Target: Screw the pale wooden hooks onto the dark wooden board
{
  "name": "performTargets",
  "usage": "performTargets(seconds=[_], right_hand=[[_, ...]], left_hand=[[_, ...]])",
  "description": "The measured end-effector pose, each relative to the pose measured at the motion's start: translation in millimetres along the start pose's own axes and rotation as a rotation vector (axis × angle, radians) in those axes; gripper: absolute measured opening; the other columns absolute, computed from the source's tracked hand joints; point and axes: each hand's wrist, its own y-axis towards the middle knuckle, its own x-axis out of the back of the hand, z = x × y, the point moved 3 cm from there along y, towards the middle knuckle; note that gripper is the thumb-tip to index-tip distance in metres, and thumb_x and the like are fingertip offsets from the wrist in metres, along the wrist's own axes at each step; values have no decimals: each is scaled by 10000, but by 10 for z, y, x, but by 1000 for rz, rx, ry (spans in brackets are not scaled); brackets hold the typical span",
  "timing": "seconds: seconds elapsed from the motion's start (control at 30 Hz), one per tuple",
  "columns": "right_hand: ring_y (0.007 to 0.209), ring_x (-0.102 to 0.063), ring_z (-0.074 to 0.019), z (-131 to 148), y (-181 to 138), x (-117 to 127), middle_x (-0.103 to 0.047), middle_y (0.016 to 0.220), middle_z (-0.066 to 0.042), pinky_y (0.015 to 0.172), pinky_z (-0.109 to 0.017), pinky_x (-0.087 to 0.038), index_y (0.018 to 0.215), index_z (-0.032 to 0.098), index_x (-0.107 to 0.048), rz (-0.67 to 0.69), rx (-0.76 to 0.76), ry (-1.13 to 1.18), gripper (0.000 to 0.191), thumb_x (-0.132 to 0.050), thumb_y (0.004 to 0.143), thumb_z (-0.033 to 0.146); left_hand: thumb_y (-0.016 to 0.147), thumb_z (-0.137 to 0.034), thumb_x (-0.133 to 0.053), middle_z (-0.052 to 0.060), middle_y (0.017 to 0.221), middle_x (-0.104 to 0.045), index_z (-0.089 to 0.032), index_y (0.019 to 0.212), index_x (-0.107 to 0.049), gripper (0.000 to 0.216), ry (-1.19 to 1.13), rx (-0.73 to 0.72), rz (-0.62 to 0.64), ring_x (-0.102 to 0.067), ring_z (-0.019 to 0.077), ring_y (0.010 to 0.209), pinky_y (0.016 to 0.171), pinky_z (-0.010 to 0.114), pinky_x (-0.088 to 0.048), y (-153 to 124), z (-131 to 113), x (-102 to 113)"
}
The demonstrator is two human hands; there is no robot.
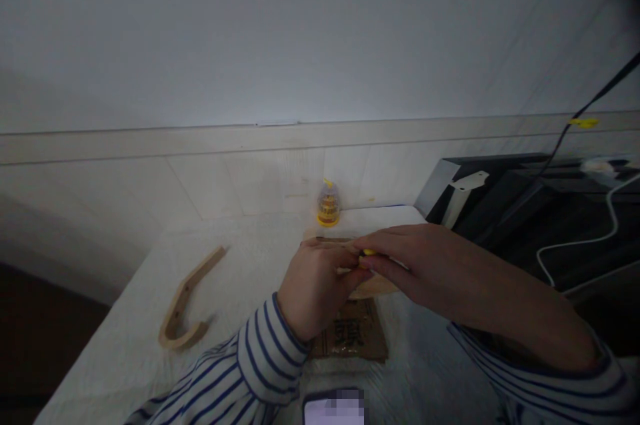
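My left hand (320,278) and my right hand (417,255) meet over the table, fingers closed in a pinch. Between their fingertips a small yellow-and-black piece (369,252) shows; fingers cover most of it, so its kind is unclear. Beneath the hands is a pale tan, wood-coloured piece (377,288), partly hidden. Below it lies a brown packet (350,335) with dark printed characters. Beyond the hands, by the wall, stands a small clear, tiered container (329,205) with a yellow base and top.
A curved wooden hook (175,308) with holes lies at the left on the white-covered table (240,278). A phone (333,408) is at the near edge. Dark panels (520,205) and a white cable (613,212) are at the right. The wall (260,178) closes off the back.
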Motion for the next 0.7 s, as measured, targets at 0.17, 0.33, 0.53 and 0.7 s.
performTargets(seconds=[0.17, 0.33, 0.53, 0.7], right_hand=[[693, -627, -159, -2, 0, -28, -681, 784, -42, 642, -279, -454, 830, 183, -638, 1, -9, -32, 222, -424, 888, 188], [709, -633, -167, -12, -7, -38, -676, 771, -45, 663, -287, -460, 861, 182, -633, 15, -34, -43, 224, -420, 907, 233], [677, -633, -166, 12, -31, -27, -681, 750, -43, 639, -281, -452, 833, 187, -638, -5, -34, -80, 229, -425, 902, 234], [632, -623, -166, 43, -45, -25, -672, 698, -48, 598, -271, -442, 814, 180, -643, -31, -36, -129, 219, -446, 890, 241]], left_hand=[[806, -190, -626, 23, 810, -703, -171, 780, -684, 66, -40, 11, 31, -634, 152, 768, 737, 263, -472, -6, -1, -10], [810, -168, -618, 18, 824, -698, -167, 790, -678, 64, -87, -1, 49, -630, 146, 790, 739, 246, -464, 4, -8, -1], [831, -173, -587, 36, 845, -695, -152, 800, -681, 101, -93, 9, 117, -624, 155, 818, 767, 262, -461, 11, -7, 12], [849, -182, -553, 39, 858, -692, -152, 797, -675, 136, -124, 1, 142, -623, 152, 826, 773, 266, -468, 10, -18, 10]])
